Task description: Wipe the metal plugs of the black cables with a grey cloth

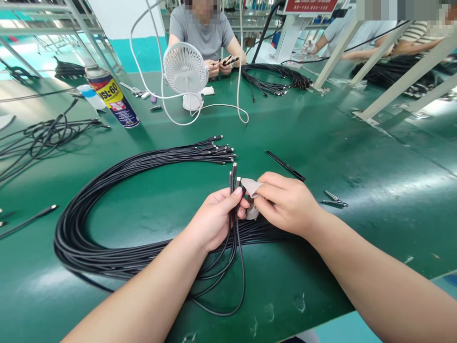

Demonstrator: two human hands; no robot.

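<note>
My left hand (218, 216) is closed around several black cables (233, 238), their plug ends sticking up past the thumb. One metal-tipped connector (238, 181) stands right beside the cloth. Pinched in my right hand (285, 200) is a small grey cloth (251, 186), which reaches toward those connectors; whether it touches them I cannot tell. Under both hands lies a large bundle of black cables (82, 200), curved in a wide loop on the green table. The bundle's plug ends (219, 151) fan out just beyond my left hand.
Tweezers (335, 200) and a thin black tool (285, 166) lie to the right. A spray can (112, 97) and a white fan (184, 71) with a looping cord stand farther back. Loose cables (46, 136) lie at left. Across the table a person (203, 33) holds cable ends.
</note>
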